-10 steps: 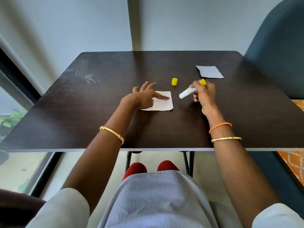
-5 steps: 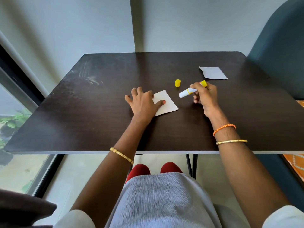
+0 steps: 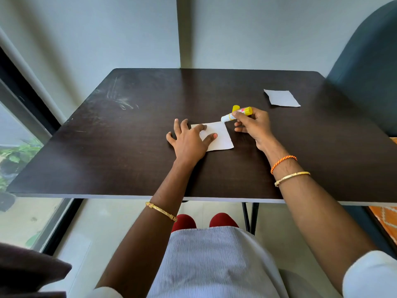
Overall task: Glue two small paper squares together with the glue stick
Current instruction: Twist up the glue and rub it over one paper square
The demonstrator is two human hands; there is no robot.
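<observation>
Glue stick [image 3: 236, 114] nearer, grip above paper square [image 3: 221, 137].

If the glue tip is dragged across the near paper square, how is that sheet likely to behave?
The near paper square looks thin and light, so on the smooth dark table it would probably slide or wrinkle if left free. The left hand presses it flat, which likely prevents that. The uncovered right edge, nearest the glue stick, may still lift.

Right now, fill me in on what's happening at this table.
A person's left hand presses a small paper square flat on the dark table. The right hand holds an uncapped glue stick, its tip at the square's far corner. The yellow cap sits just behind, and a second paper square waits further right.
</observation>
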